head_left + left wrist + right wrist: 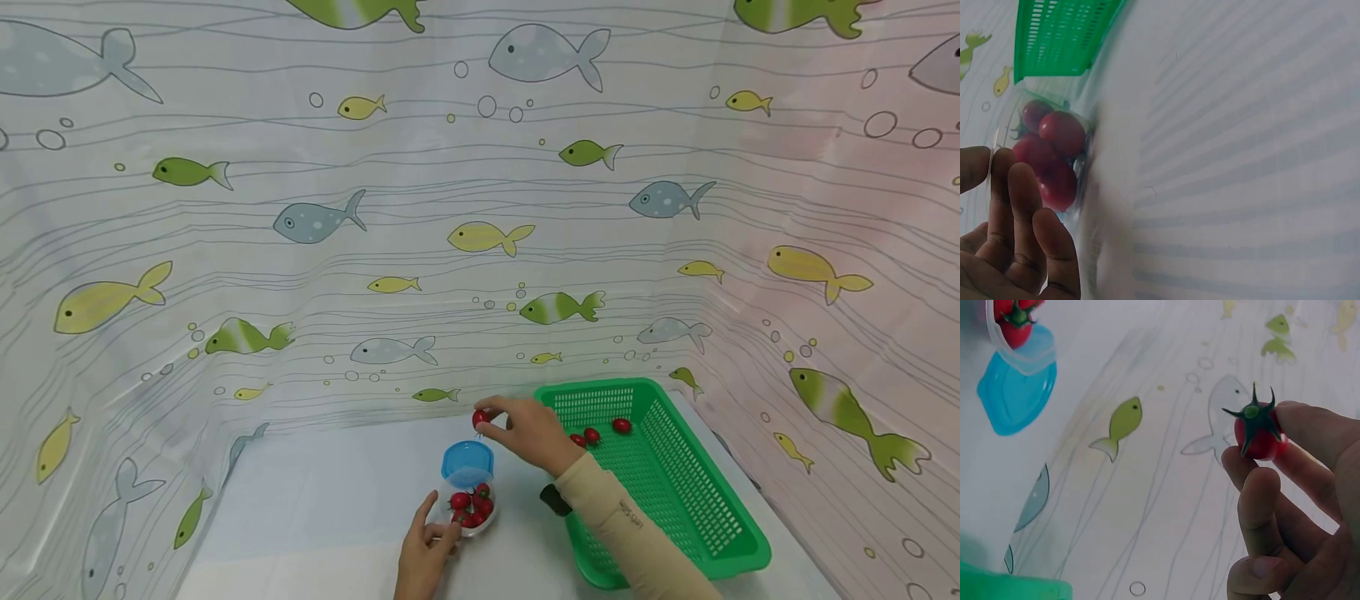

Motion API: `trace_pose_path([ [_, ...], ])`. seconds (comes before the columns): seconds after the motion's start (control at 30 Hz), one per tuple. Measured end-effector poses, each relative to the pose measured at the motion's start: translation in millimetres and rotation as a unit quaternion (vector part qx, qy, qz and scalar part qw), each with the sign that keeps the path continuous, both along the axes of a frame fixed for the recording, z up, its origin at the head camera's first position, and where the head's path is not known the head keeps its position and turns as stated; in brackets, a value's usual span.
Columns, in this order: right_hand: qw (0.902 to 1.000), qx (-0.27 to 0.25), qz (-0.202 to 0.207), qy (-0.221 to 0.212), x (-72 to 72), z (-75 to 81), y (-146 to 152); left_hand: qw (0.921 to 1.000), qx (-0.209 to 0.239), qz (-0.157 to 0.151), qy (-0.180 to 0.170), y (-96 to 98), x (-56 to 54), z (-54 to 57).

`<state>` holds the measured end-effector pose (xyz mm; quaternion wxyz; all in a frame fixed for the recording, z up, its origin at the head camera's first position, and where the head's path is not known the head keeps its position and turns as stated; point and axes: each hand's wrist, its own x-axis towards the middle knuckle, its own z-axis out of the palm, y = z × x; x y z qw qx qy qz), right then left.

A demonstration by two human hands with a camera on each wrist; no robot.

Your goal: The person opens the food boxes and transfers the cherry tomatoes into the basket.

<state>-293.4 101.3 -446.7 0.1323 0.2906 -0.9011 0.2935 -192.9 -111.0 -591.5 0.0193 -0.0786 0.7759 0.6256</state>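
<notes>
The right hand (536, 435) pinches one cherry tomato (480, 419) between thumb and fingers, raised over the far part of the table (322, 500). From there the clear plastic bowl (487, 522) lies below and back toward the table's near edge, almost straight under the pinch in the head view and only slightly to the left. The pinched tomato's green calyx (1252, 412) faces the right wrist camera and points downward in the head view, so its stem axis runs roughly along that same line.

The left hand (423, 550) is nearer the bowl: its thumb and fingers hold the wall at the near left side. Several cherry tomatoes (483, 506) fill the bowl, so the landing room inside looks small. The blue lid (465, 458) sits at the bowl's far side, between it and the raised hand; whether the two are joined cannot be told.

To the right stands the green basket (660, 475), with loose tomatoes (592, 436) toward its far end. The right sleeve (633, 529) crosses above its left rim. Between bowl and basket runs a narrow strip of tabletop; the wider stretch reaches from the left hand to the table's left edge.
</notes>
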Motion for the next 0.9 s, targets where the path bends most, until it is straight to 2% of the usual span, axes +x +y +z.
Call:
trace_pose_path([
  [0.3,0.9979,-0.054,-0.029,-0.019,-8.5,0.8,31.9,1.0000,0.003,-0.004,-0.001,0.2,0.7,-0.3],
  [0.67,0.9958,-0.043,-0.068,-0.044,-16.1,1.4,80.9,1.0000,0.000,-0.006,-0.005,0.4,0.5,0.4],
  [0.9,0.9966,-0.023,-0.074,-0.028,-24.0,-9.7,105.8,0.9999,-0.007,-0.004,-0.011,1.3,-0.1,0.2],
])
